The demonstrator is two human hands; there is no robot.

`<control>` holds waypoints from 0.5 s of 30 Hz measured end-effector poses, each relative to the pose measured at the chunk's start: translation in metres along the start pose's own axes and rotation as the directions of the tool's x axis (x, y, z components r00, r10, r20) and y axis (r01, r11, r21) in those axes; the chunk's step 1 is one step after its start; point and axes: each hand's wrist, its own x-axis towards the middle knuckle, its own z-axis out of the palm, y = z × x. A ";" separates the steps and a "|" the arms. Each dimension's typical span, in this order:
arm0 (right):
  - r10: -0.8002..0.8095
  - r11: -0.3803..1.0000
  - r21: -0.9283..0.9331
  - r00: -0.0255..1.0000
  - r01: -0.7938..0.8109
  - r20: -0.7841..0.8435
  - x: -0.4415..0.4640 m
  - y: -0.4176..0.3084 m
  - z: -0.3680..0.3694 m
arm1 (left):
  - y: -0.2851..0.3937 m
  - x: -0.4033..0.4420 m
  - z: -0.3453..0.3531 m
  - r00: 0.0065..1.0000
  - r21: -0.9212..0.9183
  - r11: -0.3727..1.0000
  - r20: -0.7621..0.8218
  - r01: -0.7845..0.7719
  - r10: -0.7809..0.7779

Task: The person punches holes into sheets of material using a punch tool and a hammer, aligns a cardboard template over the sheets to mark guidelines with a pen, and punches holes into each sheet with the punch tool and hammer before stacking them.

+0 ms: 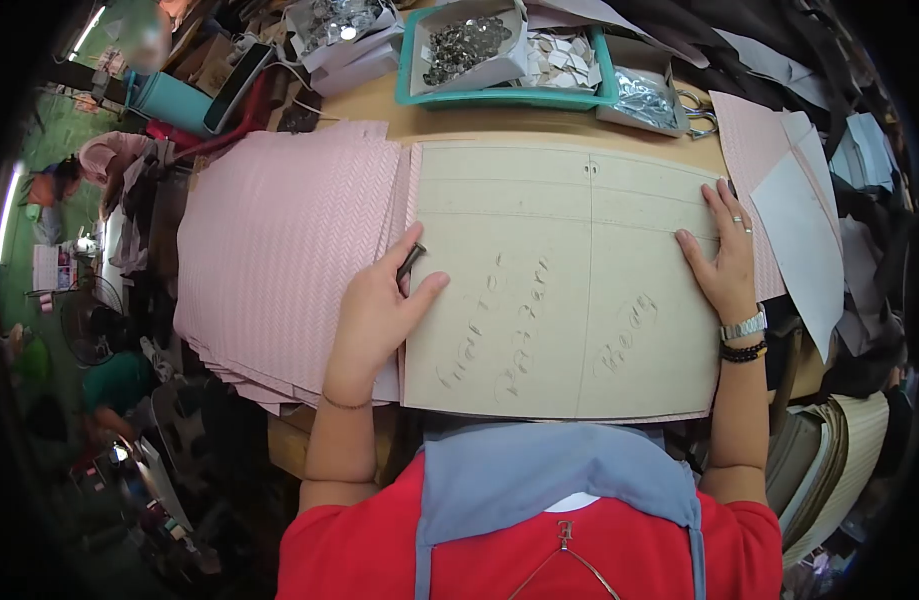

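Observation:
A beige cardboard pattern (519,310) with ruled lines, two small holes near its top and handwriting lies on the table in front of me. Under its left edge, pink textured sheet material shows. My left hand (374,305) rests at the pattern's left edge, its fingers closed round a black pen (411,260) that is partly hidden. At the opposite edge, my right hand (724,250) lies flat with fingers spread, touching the pattern's upper right side and holding nothing. A stack of pink herringbone-textured sheets (279,240) is just left of my left hand.
Behind the pattern stands a teal tray (504,100) with metal pieces and white pieces. A box of silvery packets (647,100) and scissors (699,115) sit beside it. Pink and white sheets (799,200) lie right. A co-worker (114,165) is at far left.

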 end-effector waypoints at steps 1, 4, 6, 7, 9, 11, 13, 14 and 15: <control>0.000 1.000 0.000 1.000 0.000 0.001 0.000 0.000 0.000 | 0.000 0.000 0.000 1.000 -0.016 1.000 0.002 0.014 -0.014; 0.002 1.000 -0.003 1.000 -0.002 0.002 0.000 0.000 -0.001 | -0.008 0.002 0.002 1.000 0.019 1.000 -0.020 -0.009 0.010; 0.006 1.000 -0.010 1.000 -0.006 0.000 0.000 0.000 0.000 | -0.009 0.003 0.001 0.999 0.073 0.997 -0.029 -0.025 0.027; 0.004 1.000 -0.021 1.000 -0.004 0.000 0.000 -0.001 0.000 | -0.007 0.003 0.000 0.999 0.102 0.995 -0.026 -0.021 0.024; 0.000 0.999 -0.044 1.000 0.000 -0.004 0.000 -0.001 -0.001 | 0.001 0.002 -0.003 1.000 0.172 0.985 -0.014 -0.013 0.015; -0.009 0.998 -0.068 1.000 0.009 -0.006 0.000 -0.001 -0.002 | 0.012 0.000 -0.007 1.000 0.256 0.967 0.001 -0.007 0.007; -0.018 0.994 -0.103 1.000 0.018 -0.002 0.002 -0.002 -0.006 | 0.006 0.000 -0.005 0.995 0.252 0.964 -0.033 -0.082 0.093; -0.020 0.992 -0.127 1.000 0.021 0.008 0.003 -0.004 -0.009 | 0.004 -0.001 -0.004 0.989 0.248 0.961 -0.043 -0.126 0.140; -0.020 0.988 -0.153 1.000 0.023 0.017 0.004 -0.004 -0.012 | 0.007 -0.001 -0.006 0.993 0.286 0.952 -0.017 -0.107 0.117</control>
